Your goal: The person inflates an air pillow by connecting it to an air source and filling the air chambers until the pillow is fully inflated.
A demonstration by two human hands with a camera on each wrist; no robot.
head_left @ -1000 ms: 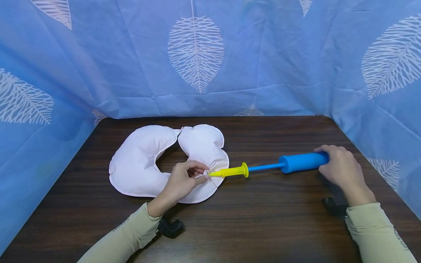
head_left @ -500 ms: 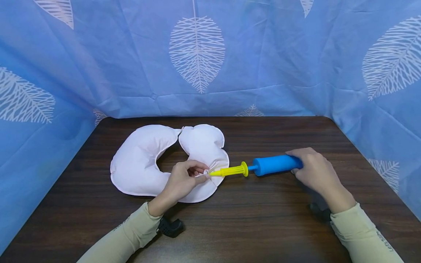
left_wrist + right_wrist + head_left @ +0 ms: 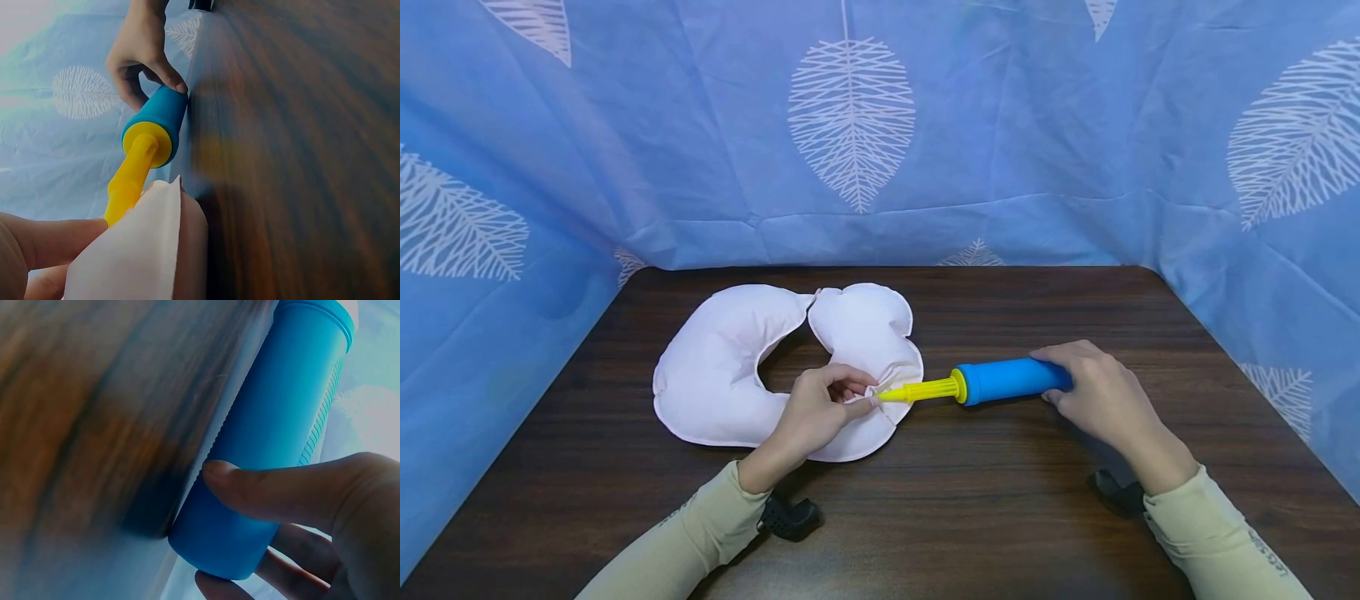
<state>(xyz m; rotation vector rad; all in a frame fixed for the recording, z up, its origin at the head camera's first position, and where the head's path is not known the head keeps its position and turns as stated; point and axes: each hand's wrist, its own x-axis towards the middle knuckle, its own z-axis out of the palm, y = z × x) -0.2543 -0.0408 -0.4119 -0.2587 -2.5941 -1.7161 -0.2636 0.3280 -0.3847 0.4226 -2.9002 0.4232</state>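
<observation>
A white U-shaped inflatable neck pillow (image 3: 707,375) lies puffed up on the dark wooden table. At its right lobe my left hand (image 3: 808,412) pinches the valve area together with the tip of the yellow pump nozzle (image 3: 931,389). My right hand (image 3: 1108,396) grips the far end of the blue hand pump (image 3: 1011,380), thumb on one side and fingers round the other. The pump's blue barrel sits right up against the yellow flange, so its rod is hidden. In the right wrist view the thumb (image 3: 269,490) presses across the blue barrel (image 3: 269,406).
Blue cloth (image 3: 1037,125) with white leaf prints hangs behind and beside the table (image 3: 970,517). A black wrist device (image 3: 790,518) sits under the left wrist, another (image 3: 1116,493) by the right wrist.
My right hand has pushed the blue barrel leftward along its rod until it meets the yellow flange. The left hand, nozzle and pillow have stayed in place.
</observation>
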